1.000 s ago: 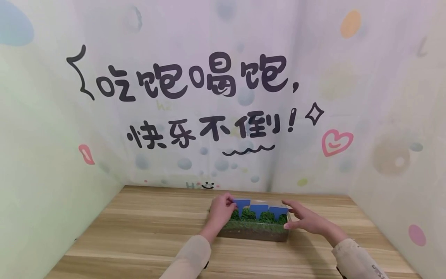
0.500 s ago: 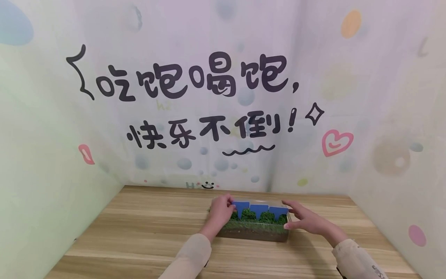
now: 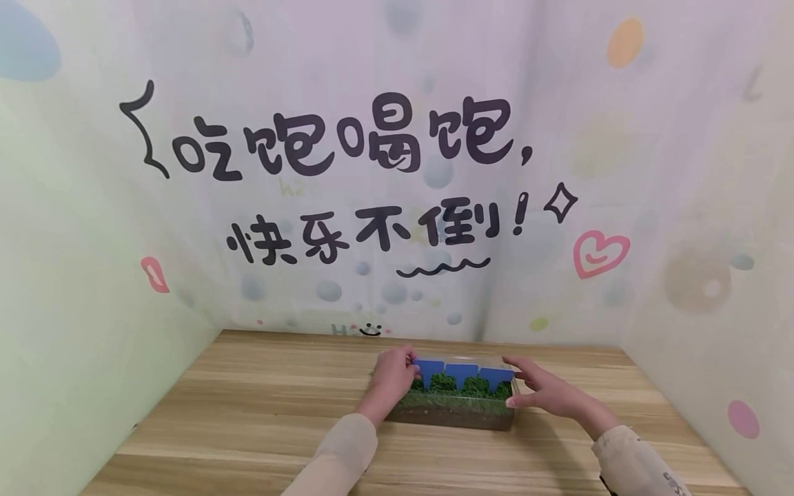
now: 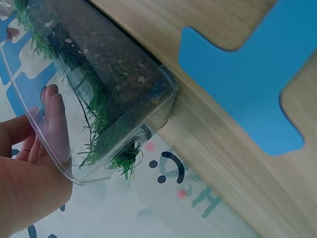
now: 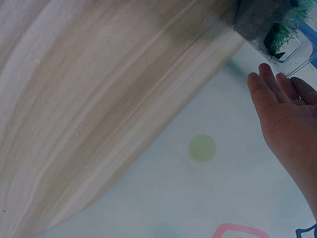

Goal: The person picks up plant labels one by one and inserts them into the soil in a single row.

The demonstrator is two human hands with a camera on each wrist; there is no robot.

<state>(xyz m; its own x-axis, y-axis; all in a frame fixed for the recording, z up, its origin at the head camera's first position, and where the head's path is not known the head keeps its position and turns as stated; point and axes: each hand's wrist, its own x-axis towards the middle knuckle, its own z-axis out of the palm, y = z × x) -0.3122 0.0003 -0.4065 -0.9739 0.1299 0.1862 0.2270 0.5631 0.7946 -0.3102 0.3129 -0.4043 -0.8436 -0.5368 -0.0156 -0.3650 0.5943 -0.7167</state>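
Observation:
A clear plastic box [image 3: 446, 415] of soil and grass stands on the table. Three blue T-shaped cards stand upright in a row in the grass: a left card [image 3: 430, 368], a middle card [image 3: 462, 373] and a right card [image 3: 496, 377]. My left hand [image 3: 395, 375] reaches over the box's left end and pinches the left card's edge. In the left wrist view its fingers [image 4: 52, 116] show through the clear wall. My right hand [image 3: 548, 391] is at the box's right end, thumb on the front corner, fingers extended toward the back rim. In the right wrist view those fingers look nearly straight.
In the left wrist view a large blue T-shaped piece [image 4: 247, 74] appears over the wooden table [image 3: 248, 399], beside the box; the head view does not show it. A printed fabric wall [image 3: 372, 289] rises behind the table.
The left card has sunk slightly, its top edge now a little lower than a second ago. Both hands keep almost the same places, and the box has not moved.

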